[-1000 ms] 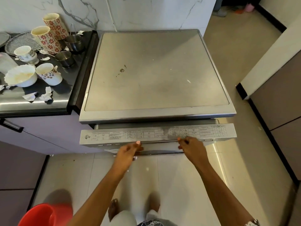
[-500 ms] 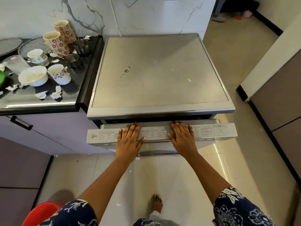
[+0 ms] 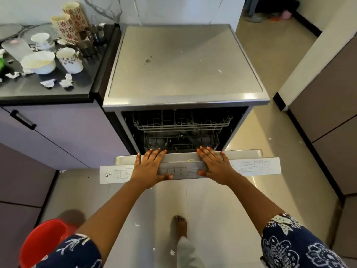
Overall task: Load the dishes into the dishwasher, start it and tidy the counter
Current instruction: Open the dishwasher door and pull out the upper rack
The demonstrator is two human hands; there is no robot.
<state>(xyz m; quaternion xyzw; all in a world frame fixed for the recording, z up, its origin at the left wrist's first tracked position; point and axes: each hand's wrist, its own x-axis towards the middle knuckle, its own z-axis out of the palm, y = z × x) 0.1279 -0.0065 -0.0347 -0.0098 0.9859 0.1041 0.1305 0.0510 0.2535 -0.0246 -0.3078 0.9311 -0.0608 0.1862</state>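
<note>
— How do the hands lie?
— The left hand (image 3: 149,167) and the right hand (image 3: 216,165) rest flat on the half-open dishwasher door (image 3: 249,153), with fingers straight and gripping nothing.
— And the dishes (image 3: 39,62)?
— They wait on the counter (image 3: 77,89), left of the machine. I think both palms should lower the door evenly and slowly.

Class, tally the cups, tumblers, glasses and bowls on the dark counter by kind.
Tall red-flowered ceramic tumblers: 2
Short white patterned cups: 2
Small steel cups: 2
Frosted clear glass: 1
Round white bowl: 1
Total: 8
</note>
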